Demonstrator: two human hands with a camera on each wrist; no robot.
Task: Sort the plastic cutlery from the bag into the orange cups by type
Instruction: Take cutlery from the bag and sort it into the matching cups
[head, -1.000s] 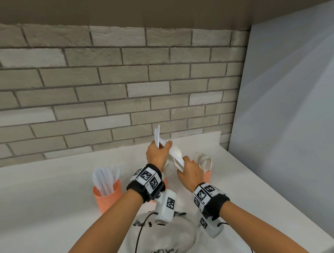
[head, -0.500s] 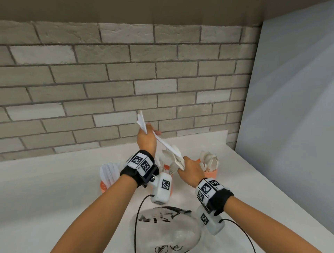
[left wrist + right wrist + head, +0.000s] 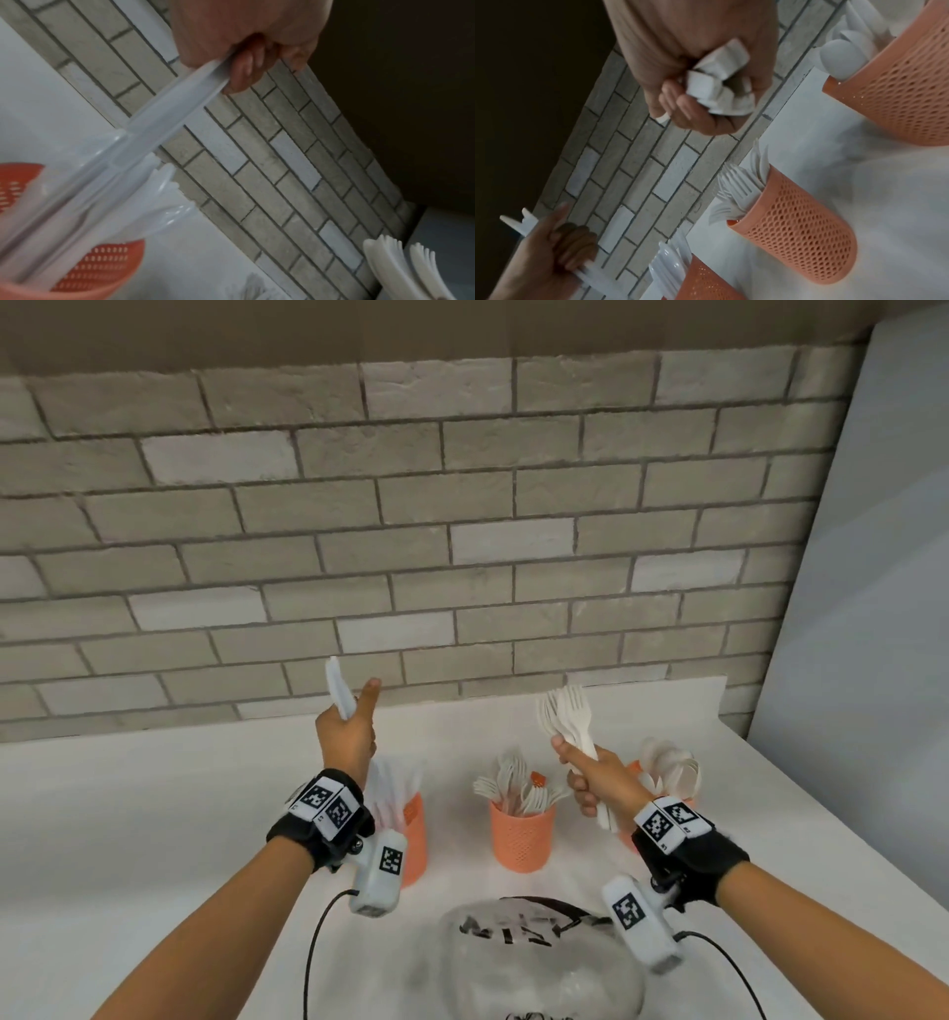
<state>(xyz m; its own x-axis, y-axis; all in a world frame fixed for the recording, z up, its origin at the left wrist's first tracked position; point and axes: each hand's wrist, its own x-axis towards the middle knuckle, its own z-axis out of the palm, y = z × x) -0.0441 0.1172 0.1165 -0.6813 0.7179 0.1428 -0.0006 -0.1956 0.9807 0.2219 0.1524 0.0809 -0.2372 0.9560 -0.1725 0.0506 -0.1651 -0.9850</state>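
Note:
My left hand [image 3: 345, 737] grips a few white plastic knives [image 3: 339, 686] upright, above the left orange cup [image 3: 413, 834], which holds several knives. My right hand [image 3: 590, 775] grips a bundle of white forks [image 3: 565, 717], tines up, between the middle cup [image 3: 521, 837] of forks and the right cup [image 3: 632, 770] of spoons. In the left wrist view my fingers [image 3: 244, 67] curl round the knife handles [image 3: 177, 97]. In the right wrist view my fist [image 3: 695, 85] closes on the fork handle ends [image 3: 721, 67]. The clear plastic bag [image 3: 539, 963] lies near me.
The cups stand in a row on a white counter [image 3: 154, 814]. A brick wall [image 3: 462, 531] runs along the back and a plain grey panel [image 3: 862, 608] closes the right side. Black cables [image 3: 313, 947] trail from my wrist cameras over the counter.
My hands, together on one mixed bundle before, have pulled apart. The left one carried the knives off to the left; the right one keeps the forks and has turned them upright.

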